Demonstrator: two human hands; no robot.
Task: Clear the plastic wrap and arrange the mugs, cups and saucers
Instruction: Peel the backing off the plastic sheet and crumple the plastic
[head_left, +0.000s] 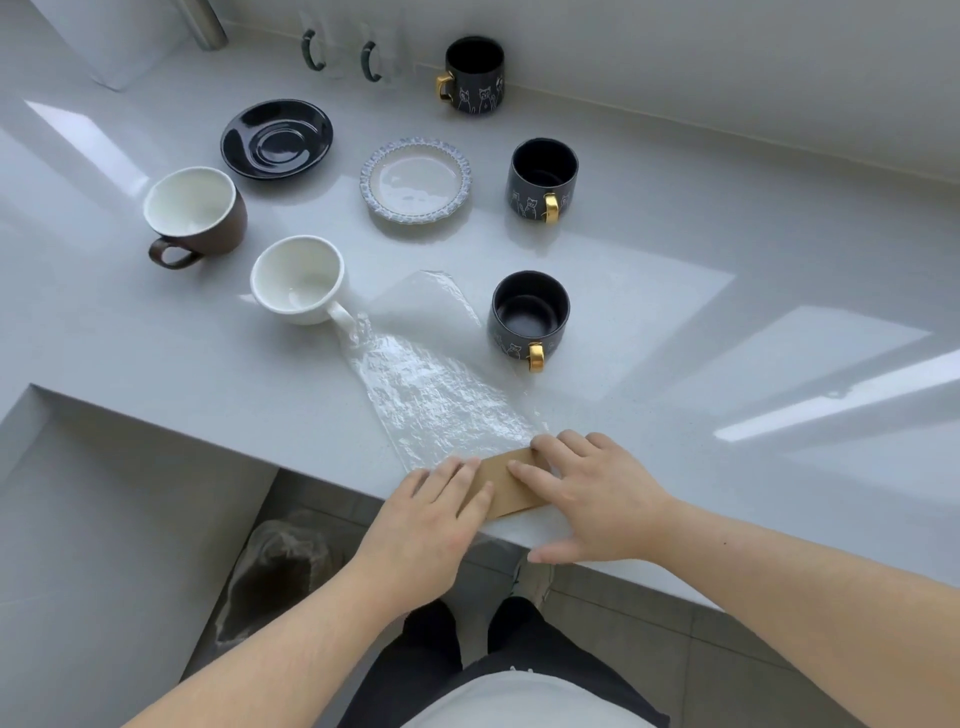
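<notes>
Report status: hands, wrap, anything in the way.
Left hand and right hand flat on cardboard roll at counter edge. Plastic wrap stretched out, uncleared. White cup handle touching wrap; nearest black mug alongside.

The countertop (675, 322) is glossy and smooth, throwing back window light. The plastic wrap (441, 395) lies clear and crinkled, glinting. The roll's box (506, 480) looks like matt brown cardboard. The three dark mugs (530, 317) seem matt ceramic with shiny gold handles. The black saucer (276, 139) is glazed and glossy; the white cup (298, 280) has a smooth, shiny glaze
</notes>
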